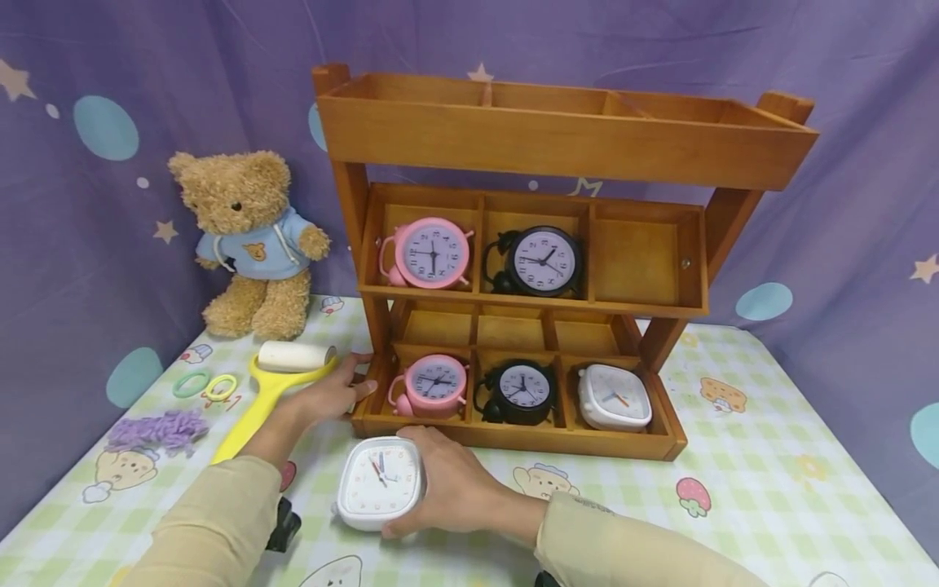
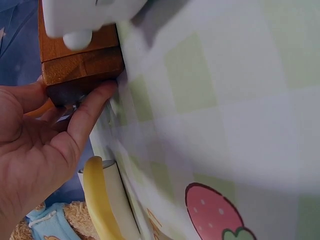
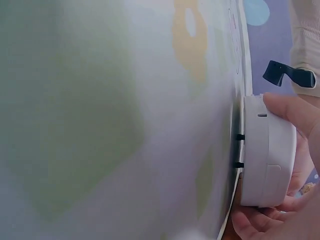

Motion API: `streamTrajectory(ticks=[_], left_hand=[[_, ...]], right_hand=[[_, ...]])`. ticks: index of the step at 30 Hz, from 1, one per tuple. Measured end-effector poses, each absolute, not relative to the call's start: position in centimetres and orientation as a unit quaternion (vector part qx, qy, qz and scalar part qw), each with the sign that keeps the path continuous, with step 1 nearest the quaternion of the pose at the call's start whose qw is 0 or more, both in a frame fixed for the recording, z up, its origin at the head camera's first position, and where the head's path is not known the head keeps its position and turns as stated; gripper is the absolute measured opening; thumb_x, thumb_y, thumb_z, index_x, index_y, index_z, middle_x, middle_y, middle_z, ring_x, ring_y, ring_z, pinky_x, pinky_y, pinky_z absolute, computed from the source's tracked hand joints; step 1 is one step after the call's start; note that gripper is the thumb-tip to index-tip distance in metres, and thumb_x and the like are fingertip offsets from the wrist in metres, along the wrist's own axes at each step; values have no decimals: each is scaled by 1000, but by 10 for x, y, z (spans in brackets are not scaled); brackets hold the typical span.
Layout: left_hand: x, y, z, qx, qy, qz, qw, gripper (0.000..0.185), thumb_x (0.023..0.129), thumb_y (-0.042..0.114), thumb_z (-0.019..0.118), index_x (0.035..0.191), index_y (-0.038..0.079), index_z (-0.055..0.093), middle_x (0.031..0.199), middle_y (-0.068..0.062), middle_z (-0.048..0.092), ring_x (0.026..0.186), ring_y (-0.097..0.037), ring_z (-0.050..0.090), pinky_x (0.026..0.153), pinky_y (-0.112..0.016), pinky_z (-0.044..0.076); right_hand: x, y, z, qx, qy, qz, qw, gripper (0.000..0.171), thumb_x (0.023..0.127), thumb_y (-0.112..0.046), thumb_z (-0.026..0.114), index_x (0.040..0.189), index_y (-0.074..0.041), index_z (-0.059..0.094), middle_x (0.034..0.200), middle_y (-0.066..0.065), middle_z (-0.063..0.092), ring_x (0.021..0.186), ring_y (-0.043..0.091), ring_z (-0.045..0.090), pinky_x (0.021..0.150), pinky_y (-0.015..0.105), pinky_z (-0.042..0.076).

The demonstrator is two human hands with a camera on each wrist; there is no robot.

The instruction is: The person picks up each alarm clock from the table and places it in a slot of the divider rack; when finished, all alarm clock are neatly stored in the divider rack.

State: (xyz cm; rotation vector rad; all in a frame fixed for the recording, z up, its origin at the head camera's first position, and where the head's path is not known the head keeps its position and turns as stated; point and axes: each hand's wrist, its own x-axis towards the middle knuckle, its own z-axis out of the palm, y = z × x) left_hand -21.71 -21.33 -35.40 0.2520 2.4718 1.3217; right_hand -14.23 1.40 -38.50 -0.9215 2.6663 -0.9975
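Nearest the camera, at about six o'clock on the checked tablecloth [image 1: 741,497], the right hand [image 1: 458,489] wrapped its fingers round the white square clock [image 1: 380,481], thumb on the near side and fingertips over the far edge. The clock lay on its back, dial up, just in front of the wooden shelf [image 1: 513,436]. From the right wrist view its two small black knobs touched the cloth while the fingers [image 3: 290,112] curled along the rim. It looked a light, hollow plastic case, stiff and smooth, so likely a little slippery; the clear face and the rear knobs seemed the weak parts, and the rounded side edges the sound place to hold.

Toward ten o'clock, the left hand [image 1: 330,395] pressed against the shelf's lower left corner, thumb and fingers spread on the wood, as the left wrist view confirmed with a finger [image 2: 90,112] under the corner. A yellow lint roller [image 1: 275,379] lay just beside it.

Farther off at twelve o'clock, pink, black and white clocks filled the bottom row; a pink and a black one stood above, with the right compartment bare.
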Motion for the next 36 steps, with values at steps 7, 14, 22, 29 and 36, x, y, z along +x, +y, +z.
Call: streamTrajectory(ticks=[7,14,22,29,36], left_hand=[[-216,-213,-352,87,866,465,163,54,108,7,42,153,-11,16,140,-45,37,130,-57,44,88,-59,55],[-216,-212,-352,85,864,469,165,54,108,6,41,152,-11,16,139,-45,37,130,-57,43,89,-60,54],[-217,-212,-353,86,863,469,166,55,108,7,41,153,-11,15,140,-45,37,130,-57,43,88,-59,55],[-217,-212,-353,84,865,465,171,55,109,8,41,154,-10,14,141,-45,35,131,-57,41,88,-59,55],[-217,-214,-352,89,868,458,168,56,109,9,41,154,-10,13,142,-45,35,131,-56,42,88,-58,55]], right_hand=[[-139,30,-384,-308,892,-324,68,101,60,-43,99,143,-16,49,133,-6,57,118,9,54,104,32,46],[-138,53,-380,-320,886,-328,72,102,61,-43,98,145,-16,49,137,-5,57,123,13,55,106,37,46],[-135,87,-363,-324,882,-337,60,104,62,-43,98,149,-19,46,142,-6,55,126,18,54,106,46,46],[-133,120,-341,-304,888,-344,23,106,61,-43,98,150,-22,45,143,-7,54,124,19,56,100,50,49],[-129,152,-325,-316,889,-332,5,108,64,-44,97,154,-26,40,145,-7,51,123,20,57,97,53,51]])
